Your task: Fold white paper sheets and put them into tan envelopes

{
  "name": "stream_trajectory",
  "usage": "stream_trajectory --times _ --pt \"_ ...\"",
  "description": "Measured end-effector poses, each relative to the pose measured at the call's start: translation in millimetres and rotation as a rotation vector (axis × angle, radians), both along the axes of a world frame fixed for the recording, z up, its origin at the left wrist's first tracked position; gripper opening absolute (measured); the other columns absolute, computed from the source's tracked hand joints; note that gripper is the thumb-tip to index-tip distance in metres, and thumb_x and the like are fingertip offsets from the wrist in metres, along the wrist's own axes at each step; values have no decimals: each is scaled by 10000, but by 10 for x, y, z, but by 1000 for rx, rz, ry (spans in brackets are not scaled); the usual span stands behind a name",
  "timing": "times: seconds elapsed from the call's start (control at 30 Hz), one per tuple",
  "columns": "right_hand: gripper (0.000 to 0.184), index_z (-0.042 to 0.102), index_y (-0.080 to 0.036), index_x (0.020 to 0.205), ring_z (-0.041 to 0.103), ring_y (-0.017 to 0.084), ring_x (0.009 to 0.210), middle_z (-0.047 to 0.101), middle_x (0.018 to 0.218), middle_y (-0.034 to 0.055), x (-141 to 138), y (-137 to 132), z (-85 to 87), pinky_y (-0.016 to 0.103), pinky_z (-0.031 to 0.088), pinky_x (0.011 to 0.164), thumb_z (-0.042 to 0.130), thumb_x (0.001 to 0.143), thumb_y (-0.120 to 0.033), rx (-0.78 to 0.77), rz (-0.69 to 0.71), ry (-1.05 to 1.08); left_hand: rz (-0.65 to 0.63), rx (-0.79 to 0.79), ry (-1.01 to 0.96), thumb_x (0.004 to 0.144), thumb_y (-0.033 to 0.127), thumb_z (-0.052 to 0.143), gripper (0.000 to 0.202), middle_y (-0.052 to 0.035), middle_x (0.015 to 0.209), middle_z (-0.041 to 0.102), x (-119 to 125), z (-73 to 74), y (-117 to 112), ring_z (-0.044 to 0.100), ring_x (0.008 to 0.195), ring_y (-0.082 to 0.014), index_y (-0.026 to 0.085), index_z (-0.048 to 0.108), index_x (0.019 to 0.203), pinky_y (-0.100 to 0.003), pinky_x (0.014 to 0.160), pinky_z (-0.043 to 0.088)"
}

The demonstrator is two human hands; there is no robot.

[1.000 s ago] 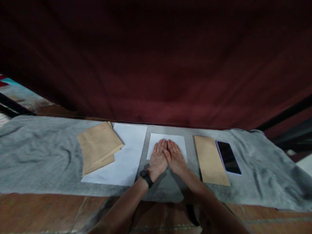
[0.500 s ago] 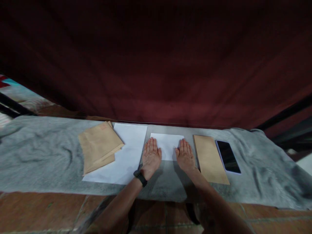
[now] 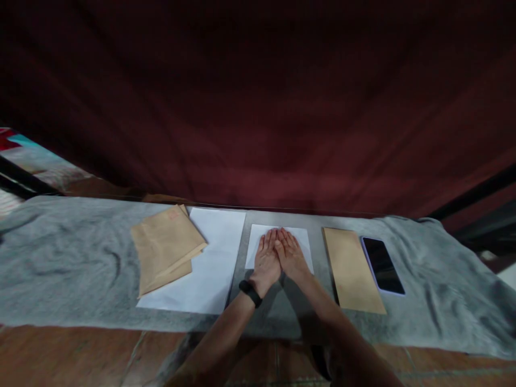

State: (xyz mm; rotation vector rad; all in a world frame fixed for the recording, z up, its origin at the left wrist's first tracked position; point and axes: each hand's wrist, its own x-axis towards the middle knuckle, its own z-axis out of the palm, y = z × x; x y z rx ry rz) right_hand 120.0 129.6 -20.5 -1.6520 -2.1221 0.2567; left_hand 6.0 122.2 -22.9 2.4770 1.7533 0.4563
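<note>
A small white sheet of paper (image 3: 253,244), apparently folded, lies flat on the grey cloth. My left hand (image 3: 267,258) rests on its middle, palm down with fingers stretched out. Beside it, my right hand (image 3: 291,253) also lies flat on the paper, its thumb side touching the left hand. Both hands are open, and they cover the central part of the sheet. A dark band (image 3: 250,293) circles my left wrist.
To the left, brown envelopes (image 3: 169,244) overlap larger white paper (image 3: 215,263). On the right lie a stack of brown envelopes (image 3: 352,269) and a phone (image 3: 382,266) in a lilac case. The grey cloth (image 3: 80,258) covers the bench; a dark red curtain (image 3: 266,134) hangs behind.
My two hands have slid inward from the left and right edges of the small paper and now meet at its middle. The envelopes and phone lie as before.
</note>
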Motion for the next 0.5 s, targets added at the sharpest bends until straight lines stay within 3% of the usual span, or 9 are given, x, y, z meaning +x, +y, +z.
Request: stream_trajectory --times 0.13,0.33,0.5 --pt "627 458 -132 1536 342 215 1520 431 1608 117 -40 44 4 444 248 1259 108 1084 -391 -17 -34 -31 13 -2 28 982 159 348 614 -143 1637 373 -8 -26 100 271 1549 -263 136 312 1594 -504 1270 248" --pt "579 450 -78 1532 359 267 1509 402 1607 174 31 54 -41 486 250 1247 222 1079 -358 57 -73 -159 119 -39 59 1007 169 280 574 -182 1645 336 -62 89 139 257 1554 -261 41 354 1562 -467 1283 205" --pt "601 447 -37 1523 398 310 1482 426 1583 219 123 36 -131 499 305 1210 292 1077 -408 180 -114 -213 180 -19 88 1025 251 297 584 -182 1649 310 -150 122 123 248 1557 -265 25 358 1560 -468 1280 201"
